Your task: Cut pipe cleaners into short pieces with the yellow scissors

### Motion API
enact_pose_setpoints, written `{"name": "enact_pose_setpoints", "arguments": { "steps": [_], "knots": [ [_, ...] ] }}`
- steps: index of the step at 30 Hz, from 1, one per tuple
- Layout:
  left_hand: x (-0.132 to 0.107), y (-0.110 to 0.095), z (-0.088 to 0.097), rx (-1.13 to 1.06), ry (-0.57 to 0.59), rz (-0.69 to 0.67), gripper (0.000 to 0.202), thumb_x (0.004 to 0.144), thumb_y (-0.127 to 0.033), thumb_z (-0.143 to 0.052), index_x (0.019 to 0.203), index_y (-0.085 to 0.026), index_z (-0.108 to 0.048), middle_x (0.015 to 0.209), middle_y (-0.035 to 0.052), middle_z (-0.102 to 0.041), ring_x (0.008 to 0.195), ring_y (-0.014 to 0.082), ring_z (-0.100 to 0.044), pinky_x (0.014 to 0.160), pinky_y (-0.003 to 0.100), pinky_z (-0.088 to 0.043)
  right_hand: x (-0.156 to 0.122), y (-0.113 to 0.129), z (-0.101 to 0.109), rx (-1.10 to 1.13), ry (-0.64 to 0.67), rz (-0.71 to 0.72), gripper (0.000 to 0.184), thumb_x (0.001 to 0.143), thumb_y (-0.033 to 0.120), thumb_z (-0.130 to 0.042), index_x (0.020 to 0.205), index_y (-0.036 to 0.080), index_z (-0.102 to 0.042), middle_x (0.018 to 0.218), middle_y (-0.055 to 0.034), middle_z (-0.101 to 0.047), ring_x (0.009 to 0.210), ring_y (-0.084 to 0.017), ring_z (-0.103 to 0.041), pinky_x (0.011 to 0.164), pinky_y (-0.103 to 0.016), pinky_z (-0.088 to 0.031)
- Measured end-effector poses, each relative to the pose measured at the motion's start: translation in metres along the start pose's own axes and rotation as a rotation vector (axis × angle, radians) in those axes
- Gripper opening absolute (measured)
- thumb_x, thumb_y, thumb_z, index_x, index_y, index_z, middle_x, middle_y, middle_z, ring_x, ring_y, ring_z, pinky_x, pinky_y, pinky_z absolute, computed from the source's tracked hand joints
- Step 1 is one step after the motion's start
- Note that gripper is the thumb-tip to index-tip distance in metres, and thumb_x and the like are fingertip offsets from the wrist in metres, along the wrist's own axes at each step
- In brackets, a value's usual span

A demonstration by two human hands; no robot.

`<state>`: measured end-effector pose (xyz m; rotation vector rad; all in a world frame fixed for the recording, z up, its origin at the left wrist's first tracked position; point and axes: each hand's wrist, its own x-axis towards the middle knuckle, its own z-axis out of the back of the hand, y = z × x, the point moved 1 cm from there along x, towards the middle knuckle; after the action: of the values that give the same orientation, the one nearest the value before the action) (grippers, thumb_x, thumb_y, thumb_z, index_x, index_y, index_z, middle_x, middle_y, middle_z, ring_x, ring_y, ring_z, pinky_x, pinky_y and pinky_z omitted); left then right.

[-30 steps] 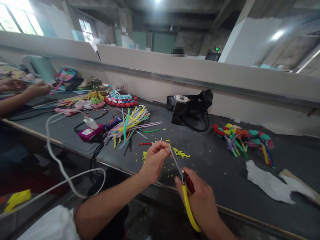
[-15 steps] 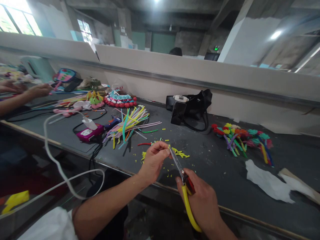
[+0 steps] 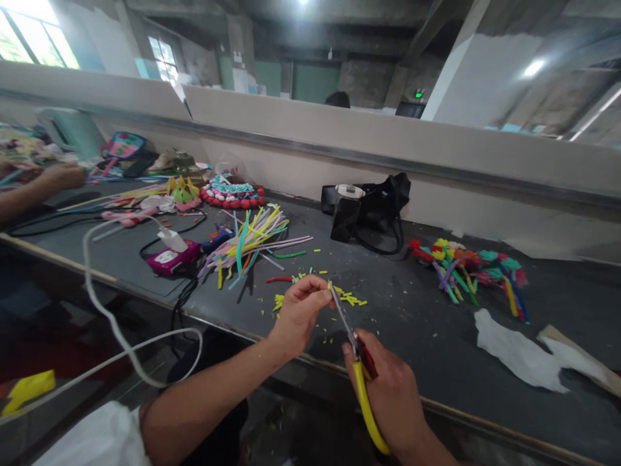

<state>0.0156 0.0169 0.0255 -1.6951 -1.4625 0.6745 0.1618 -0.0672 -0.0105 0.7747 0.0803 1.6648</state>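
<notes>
The yellow-handled metal scissors seem stiff, best held where the right hand's grip wraps their handle; the left hand's grip is pinched, contents unclear.

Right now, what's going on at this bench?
A person's right hand grips yellow-handled scissors, the blades pointing up toward the pinched fingertips of the left hand. What that hand pinches, if anything, is too small to tell. Short yellow pieces lie scattered just beyond the hands, and a bundle of coloured strips lies farther left, uncut or not I can't say.
</notes>
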Motion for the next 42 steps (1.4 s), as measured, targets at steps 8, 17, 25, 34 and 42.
{"name": "enact_pose_setpoints", "arguments": {
  "steps": [8, 17, 25, 34, 42],
  "knots": [
    [-0.001, -0.001, 0.0, 0.005, 0.035, -0.011, 0.008, 0.069, -0.021, -0.069, 0.068, -0.016, -0.063, 0.064, -0.0005, -0.06, 0.066, 0.0119, -0.054, 0.072, 0.025, -0.041, -0.004, -0.005, -0.005, 0.061, 0.024, 0.038, 0.021, 0.094, 0.029, -0.044, 0.103, 0.019, -0.06, 0.069, 0.0007, -0.067, 0.055, -0.012, -0.062, 0.057, -0.02, -0.044],
    [0.0, 0.002, 0.002, 0.003, 0.061, -0.002, 0.008, 0.072, -0.02, -0.068, 0.068, -0.016, -0.063, 0.062, -0.0006, -0.06, 0.065, 0.0117, -0.053, 0.071, 0.026, -0.041, 0.0, 0.0, -0.002, 0.029, 0.087, -0.052, 0.017, 0.093, 0.035, -0.046, 0.095, 0.023, -0.058, 0.068, 0.0024, -0.064, 0.056, -0.013, -0.06, 0.057, -0.021, -0.041],
    [-0.001, 0.004, 0.001, 0.014, 0.051, 0.002, 0.008, 0.07, -0.02, -0.069, 0.068, -0.015, -0.063, 0.064, -0.0002, -0.061, 0.065, 0.0118, -0.054, 0.07, 0.026, -0.04, -0.003, -0.004, -0.005, 0.074, 0.068, -0.031, 0.019, 0.094, 0.036, -0.044, 0.089, 0.023, -0.056, 0.059, 0.006, -0.055, 0.046, -0.009, -0.051, 0.051, -0.019, -0.036],
    [-0.002, 0.001, 0.001, -0.03, 0.128, 0.036, 0.009, 0.073, -0.019, -0.067, 0.068, -0.015, -0.062, 0.058, -0.0006, -0.059, 0.06, 0.01, -0.051, 0.065, 0.023, -0.038, 0.004, 0.002, 0.003, 0.15, 0.0, -0.022, 0.015, 0.092, 0.036, -0.05, 0.09, 0.022, -0.054, 0.064, 0.0059, -0.055, 0.049, -0.008, -0.052, 0.053, -0.017, -0.04],
    [-0.003, 0.002, 0.001, -0.067, 0.134, 0.055, 0.009, 0.072, -0.02, -0.069, 0.068, -0.015, -0.062, 0.061, -0.0011, -0.059, 0.059, 0.0088, -0.051, 0.063, 0.022, -0.038, 0.005, 0.005, 0.004, 0.172, 0.041, -0.025, 0.016, 0.089, 0.033, -0.052, 0.101, 0.022, -0.055, 0.075, 0.0026, -0.063, 0.062, -0.012, -0.06, 0.06, -0.021, -0.045]
  ]
}}
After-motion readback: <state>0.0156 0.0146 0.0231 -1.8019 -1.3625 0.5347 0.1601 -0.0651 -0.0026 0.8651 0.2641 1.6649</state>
